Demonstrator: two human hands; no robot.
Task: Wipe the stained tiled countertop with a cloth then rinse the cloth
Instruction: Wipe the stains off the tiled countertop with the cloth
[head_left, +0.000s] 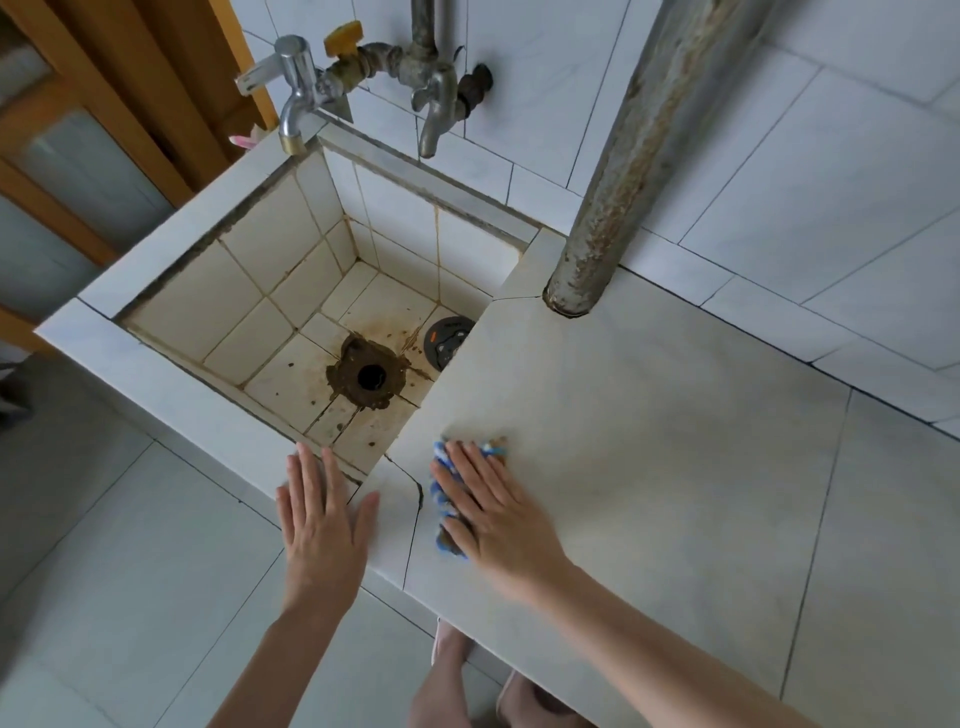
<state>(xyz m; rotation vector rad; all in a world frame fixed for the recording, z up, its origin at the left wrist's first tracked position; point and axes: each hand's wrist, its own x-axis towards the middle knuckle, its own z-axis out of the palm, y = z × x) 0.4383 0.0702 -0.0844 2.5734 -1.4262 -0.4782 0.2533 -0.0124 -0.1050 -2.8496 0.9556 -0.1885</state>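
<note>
The pale tiled countertop (649, 441) stretches to the right of a square tiled sink (291, 312). A blue and white cloth (441, 499) lies on the countertop near the sink's front right corner. My right hand (493, 514) presses flat on the cloth, fingers pointing away from me, and covers most of it. My left hand (324, 519) rests flat with fingers spread on the front rim of the sink, holding nothing. The sink's floor is stained brown around its drain hole (370, 376).
Two metal taps (296, 98) (436, 104) stick out of the wall above the sink. A rusty vertical pipe (623, 171) stands on the countertop's back left. A round dark drain cover (447, 343) lies in the sink. A wooden door frame (104, 130) is at left.
</note>
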